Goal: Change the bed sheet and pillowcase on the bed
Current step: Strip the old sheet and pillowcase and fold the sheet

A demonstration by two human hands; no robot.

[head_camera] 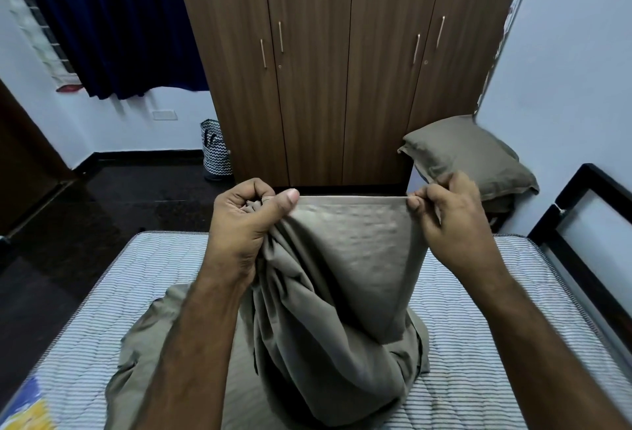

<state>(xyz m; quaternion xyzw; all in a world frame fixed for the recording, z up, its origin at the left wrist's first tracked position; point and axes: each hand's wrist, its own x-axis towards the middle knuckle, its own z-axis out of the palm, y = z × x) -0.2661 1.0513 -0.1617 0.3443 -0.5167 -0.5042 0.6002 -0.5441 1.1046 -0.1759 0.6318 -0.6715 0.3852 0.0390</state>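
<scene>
Sheet (pixel 342 275) gripped – lower end (cropped) unseen

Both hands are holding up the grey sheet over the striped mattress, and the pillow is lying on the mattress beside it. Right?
Not quite. The head view shows the pillow off the mattress, by the wardrobe. Both hands, left and right, do hold the grey sheet.

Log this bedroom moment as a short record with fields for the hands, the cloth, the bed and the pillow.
left hand: grips a bunched edge of the grey-brown cotton sheet
right hand: pinches the same edge, pulled taut between the hands
sheet: lower part heaped on the bed
blue-and-white striped mattress: bare
grey-brown pillow: beyond the bed, beside the brown wooden wardrobe
</scene>
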